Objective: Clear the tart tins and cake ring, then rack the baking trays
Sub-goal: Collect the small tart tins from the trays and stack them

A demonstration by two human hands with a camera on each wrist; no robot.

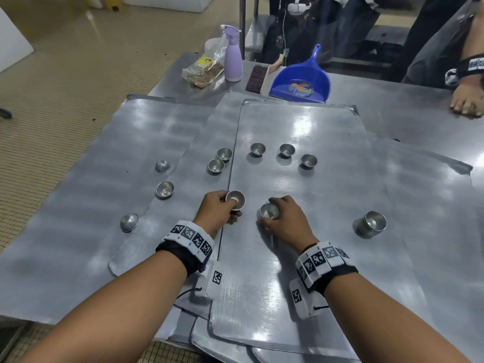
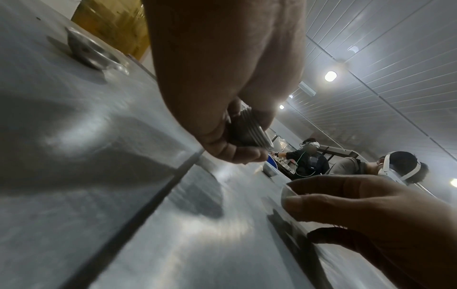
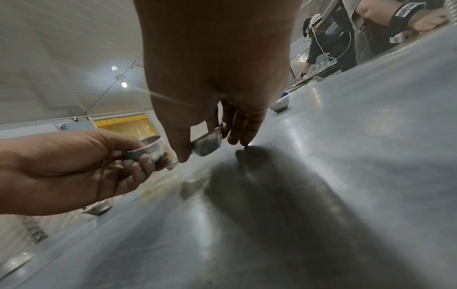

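Observation:
My left hand (image 1: 222,208) grips a small nested stack of tart tins (image 1: 235,199) just above the trays; its stacked rims show in the left wrist view (image 2: 249,130) and the right wrist view (image 3: 148,149). My right hand (image 1: 281,216) pinches a single tart tin (image 1: 269,211) tilted against the middle baking tray (image 1: 301,258), with thumb and fingers round it (image 3: 206,143). Several loose tins stand further back (image 1: 258,149) and on the left tray (image 1: 165,189). A stack of tins (image 1: 372,223) stands to my right. No cake ring shows.
Overlapping baking trays (image 1: 104,158) cover the steel table. At the back stand a blue dustpan (image 1: 301,82), a brush (image 1: 255,79), a lilac spray bottle (image 1: 233,57) and a bag of crumbs (image 1: 203,72). Another person's hand (image 1: 467,100) rests on the far right edge.

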